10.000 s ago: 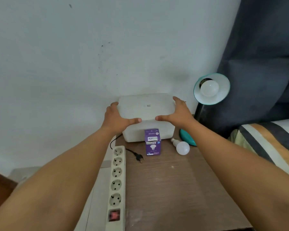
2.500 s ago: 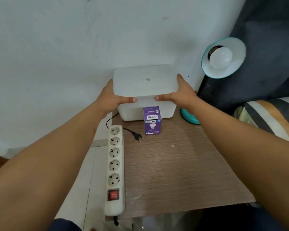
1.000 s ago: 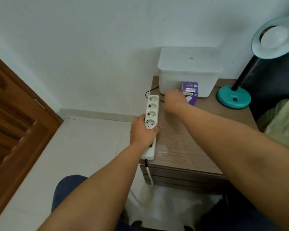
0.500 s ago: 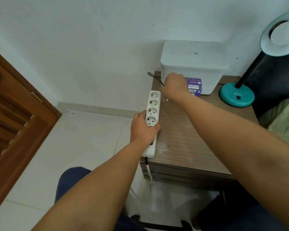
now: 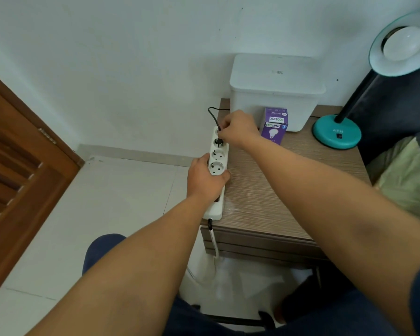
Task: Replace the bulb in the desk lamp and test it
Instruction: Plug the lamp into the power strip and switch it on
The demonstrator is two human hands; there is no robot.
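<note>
Teal desk lamp with round base and black stem [image 5: 336,132]: far right of the wood-grain bedside table [image 5: 277,195], white globe bulb [image 5: 403,42] seated in the tilted shade at upper right.

From the left: brown slatted wooden door [image 5: 17,170], then pale tiled floor [image 5: 102,202].

Left hand [image 5: 205,177] clamped over the near part of the white multi-socket power strip [image 5: 217,166], fingers wrapped round its left edge and thumb across the right edge, strip lying along the table's left edge (two empty sockets visible just beyond the knuckles).

Right hand [image 5: 238,128] above the strip's far end, fingertips pinched together on the black plug [image 5: 219,141], plug pins at the second socket; cannot tell whether fully seated. Black cord [image 5: 212,115] looping up from the plug toward the wall.

Just right of that hand: purple cardboard bulb box [image 5: 274,126], upright, touching the front of the white lidded plastic container [image 5: 275,89] set against the wall. Striped bedding [image 5: 407,175] at the right edge.
</note>
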